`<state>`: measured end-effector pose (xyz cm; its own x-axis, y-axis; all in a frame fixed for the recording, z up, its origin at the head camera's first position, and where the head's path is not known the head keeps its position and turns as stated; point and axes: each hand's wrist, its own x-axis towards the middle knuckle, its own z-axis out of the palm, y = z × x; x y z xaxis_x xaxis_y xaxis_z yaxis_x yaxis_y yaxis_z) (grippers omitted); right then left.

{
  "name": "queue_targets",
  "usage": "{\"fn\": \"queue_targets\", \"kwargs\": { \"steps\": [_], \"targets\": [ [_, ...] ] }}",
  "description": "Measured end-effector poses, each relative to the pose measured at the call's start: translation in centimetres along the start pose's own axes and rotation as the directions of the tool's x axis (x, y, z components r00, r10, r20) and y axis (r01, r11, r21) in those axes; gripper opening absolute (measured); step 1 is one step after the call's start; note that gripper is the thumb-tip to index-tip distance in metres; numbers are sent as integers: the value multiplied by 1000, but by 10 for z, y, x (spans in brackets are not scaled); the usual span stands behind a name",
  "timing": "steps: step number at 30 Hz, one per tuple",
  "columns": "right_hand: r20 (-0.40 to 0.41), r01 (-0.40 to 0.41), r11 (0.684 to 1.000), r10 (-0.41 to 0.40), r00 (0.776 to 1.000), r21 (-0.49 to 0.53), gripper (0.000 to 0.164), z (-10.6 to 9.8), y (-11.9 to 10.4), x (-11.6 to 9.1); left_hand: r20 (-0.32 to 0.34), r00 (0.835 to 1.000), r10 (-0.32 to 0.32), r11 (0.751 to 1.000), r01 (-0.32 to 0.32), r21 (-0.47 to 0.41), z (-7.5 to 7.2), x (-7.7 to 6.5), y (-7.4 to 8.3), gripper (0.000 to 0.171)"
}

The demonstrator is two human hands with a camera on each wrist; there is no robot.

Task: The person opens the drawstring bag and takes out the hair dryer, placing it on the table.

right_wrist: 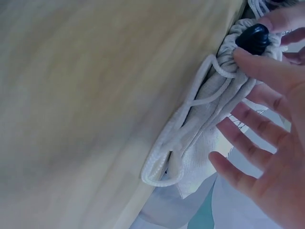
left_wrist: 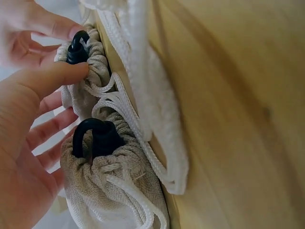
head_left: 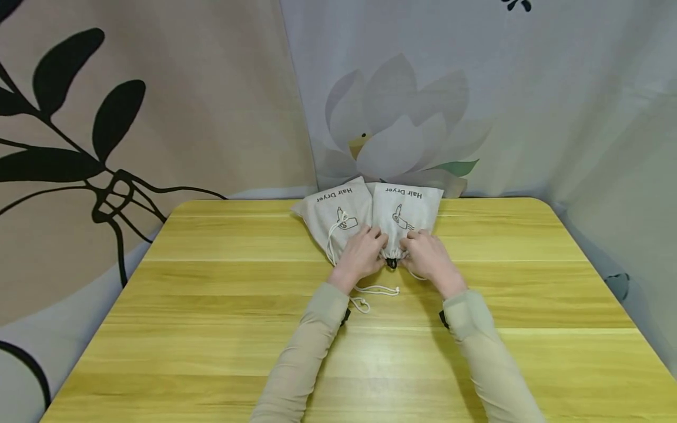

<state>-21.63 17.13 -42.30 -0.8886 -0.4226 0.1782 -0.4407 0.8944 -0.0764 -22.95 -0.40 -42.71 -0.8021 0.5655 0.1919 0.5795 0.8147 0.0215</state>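
Two grey cloth drawstring bags printed "Hair Dryer" lie side by side near the table's far edge. At the gathered mouth of the right bag [head_left: 409,211], my left hand [head_left: 361,258] pinches one side between thumb and fingers. My right hand [head_left: 431,259] pinches the other side. Between the two thumbs a black cord end with a loop [left_wrist: 77,50] pokes out of the opening. The left bag [head_left: 344,217] lies beside my left hand, its own black loop [left_wrist: 97,136] showing at the cinched mouth. Whatever fills both bags is hidden inside.
White drawstrings [head_left: 378,290] trail from the bags onto the wooden table [head_left: 264,329]. Another white cord loop [right_wrist: 162,167] hangs by the right bag. Behind the table is a fabric backdrop [head_left: 222,106] printed with leaves and a flower.
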Motion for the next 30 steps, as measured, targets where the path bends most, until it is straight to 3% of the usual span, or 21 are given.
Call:
{"fn": "queue_targets", "kwargs": {
  "steps": [14,30],
  "targets": [
    [-5,-18,999,18,1000,28,14,1,2,-1,0,1000,-16,1000,16,19,0,2,1,27],
    [-46,-36,997,40,998,67,20,-5,13,-5,-32,998,-59,997,61,57,0,8,12,25]
  ]
}}
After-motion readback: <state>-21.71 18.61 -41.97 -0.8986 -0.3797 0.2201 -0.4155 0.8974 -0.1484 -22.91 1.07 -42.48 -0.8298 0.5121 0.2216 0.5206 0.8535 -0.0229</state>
